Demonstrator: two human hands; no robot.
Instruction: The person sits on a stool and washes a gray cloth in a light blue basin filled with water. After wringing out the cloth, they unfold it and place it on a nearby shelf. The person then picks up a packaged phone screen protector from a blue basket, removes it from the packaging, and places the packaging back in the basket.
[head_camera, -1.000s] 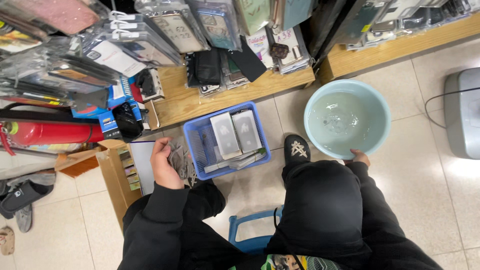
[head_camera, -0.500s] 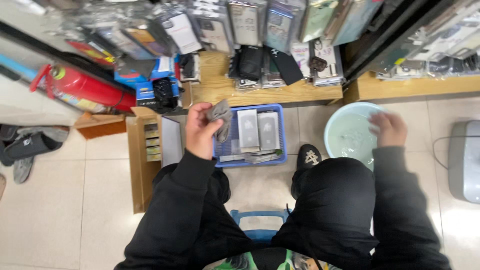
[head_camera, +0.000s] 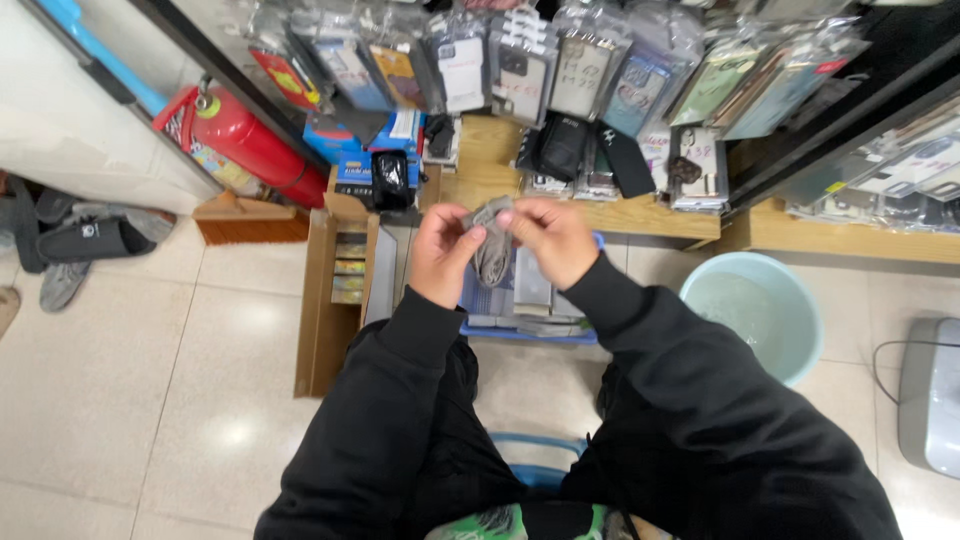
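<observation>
**Both hands on a grey cloth over the blue bin**

Above the blue bin (head_camera: 478, 322), your two hands meet and hold one small grey cloth (head_camera: 490, 240) between them. Your left hand (head_camera: 443, 250) pinches the left side of the cloth. Your right hand (head_camera: 553, 238) pinches the top right side. Both hands are closed on it, close together, and the cloth hangs down between them. The blue bin sits on the floor right under your hands, with flat packs inside. A pale green bucket (head_camera: 790, 330) stands on the floor to your right, near your right arm. A wooden box (head_camera: 330, 300) stands to your left, just beside the bin. A red fire extinguisher (head_camera: 245, 140) leans by the wall. Phone cases (head_camera: 520, 70) hang on the rack in front of you.
</observation>
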